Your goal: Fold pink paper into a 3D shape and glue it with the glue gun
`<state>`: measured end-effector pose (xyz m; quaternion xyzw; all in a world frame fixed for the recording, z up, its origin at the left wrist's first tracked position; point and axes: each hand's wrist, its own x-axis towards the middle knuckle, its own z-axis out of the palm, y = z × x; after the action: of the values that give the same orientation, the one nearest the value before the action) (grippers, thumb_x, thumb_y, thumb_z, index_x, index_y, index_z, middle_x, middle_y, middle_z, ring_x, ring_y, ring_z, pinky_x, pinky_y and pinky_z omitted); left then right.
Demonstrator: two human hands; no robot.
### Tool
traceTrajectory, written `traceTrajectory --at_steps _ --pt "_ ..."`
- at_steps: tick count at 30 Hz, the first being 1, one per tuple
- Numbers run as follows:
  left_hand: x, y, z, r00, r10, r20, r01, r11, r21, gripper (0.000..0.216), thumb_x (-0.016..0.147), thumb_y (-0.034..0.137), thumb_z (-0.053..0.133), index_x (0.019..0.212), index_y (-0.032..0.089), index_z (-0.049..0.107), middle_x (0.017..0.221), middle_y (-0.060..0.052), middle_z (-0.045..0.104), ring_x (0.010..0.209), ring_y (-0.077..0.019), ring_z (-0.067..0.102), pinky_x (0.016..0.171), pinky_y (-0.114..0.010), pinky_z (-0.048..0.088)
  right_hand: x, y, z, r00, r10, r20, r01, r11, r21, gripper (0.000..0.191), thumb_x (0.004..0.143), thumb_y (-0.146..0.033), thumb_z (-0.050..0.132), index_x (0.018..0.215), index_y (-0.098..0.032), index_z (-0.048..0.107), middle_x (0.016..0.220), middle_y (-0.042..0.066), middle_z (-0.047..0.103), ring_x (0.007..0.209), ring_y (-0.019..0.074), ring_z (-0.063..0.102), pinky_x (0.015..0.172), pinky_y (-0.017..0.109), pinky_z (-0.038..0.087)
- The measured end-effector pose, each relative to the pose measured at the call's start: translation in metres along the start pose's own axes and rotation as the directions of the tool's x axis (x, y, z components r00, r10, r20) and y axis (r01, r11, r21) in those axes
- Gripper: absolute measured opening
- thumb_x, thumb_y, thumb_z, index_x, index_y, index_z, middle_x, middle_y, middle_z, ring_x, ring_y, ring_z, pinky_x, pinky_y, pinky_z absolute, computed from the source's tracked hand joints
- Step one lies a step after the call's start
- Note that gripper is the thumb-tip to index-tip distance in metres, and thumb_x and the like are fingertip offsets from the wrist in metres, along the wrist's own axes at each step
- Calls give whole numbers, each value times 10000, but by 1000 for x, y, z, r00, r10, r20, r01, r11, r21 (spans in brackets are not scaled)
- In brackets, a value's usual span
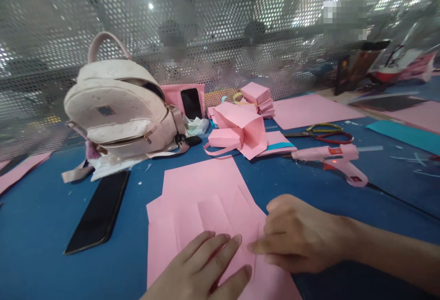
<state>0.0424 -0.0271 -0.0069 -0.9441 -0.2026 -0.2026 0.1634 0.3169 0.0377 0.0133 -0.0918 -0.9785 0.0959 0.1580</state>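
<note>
Pinning pink paper (192, 176) under flat, released left hand (202, 268), apparently creasing with curled right hand (299, 233) of unclear grip, and likely needing even pressure next.

The person's bare, slim left hand (197, 270) has a smooth back and shows 4 slender digits with rounded tips and short nails. The bare, compact right hand (302, 236) has softly rounded knuckles, its finer details slightly blurred. Past its uncovered wrist, the slender, smooth right forearm (388, 254) is bare along all the length in view
</note>
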Motion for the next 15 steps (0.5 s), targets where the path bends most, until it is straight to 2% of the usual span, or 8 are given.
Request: traceTrajectory --at_steps 4,8,12,15 --pt "-2 -1 0 998 14 53 -14 1000 10 358 1059 170 383 1263 150 676 1359 -65 651 1152 -217 648 981 -354 536 1 -5 7 1000 -1 -4 2 999 38 442 1079 -317 272 1051 -171 688 605 -3 635 503 151 499 519 342 221" --pt "-2 -2 1 997 18 74 -19 1000 21 367 1068 189 370 1281 168 667 1360 -45 652 1177 -206 627 1001 -343 522 1 -13 11 999 -36 3 36 998 51 323 1034 -298 377 1091 -173 669 582 -4 638 489 158 514 494 334 222" --pt "-1 -4 -1 996 32 85 -33 999 18 381 1070 178 352 1272 179 675 1339 -32 667 1173 -203 628 997 -338 520 4 -21 11 995 -79 57 79 997 12 258 974 -263 446 965 -152 678 508 -19 596 430 154 470 458 340 188" --pt "-1 -5 -2 996 29 81 -30 999 14 378 1074 198 355 1283 204 671 1342 -27 667 1173 -204 633 995 -340 521 5 -20 10 996 -61 64 58 997 40 235 959 -290 479 988 -182 685 523 -27 615 445 152 498 460 339 206"
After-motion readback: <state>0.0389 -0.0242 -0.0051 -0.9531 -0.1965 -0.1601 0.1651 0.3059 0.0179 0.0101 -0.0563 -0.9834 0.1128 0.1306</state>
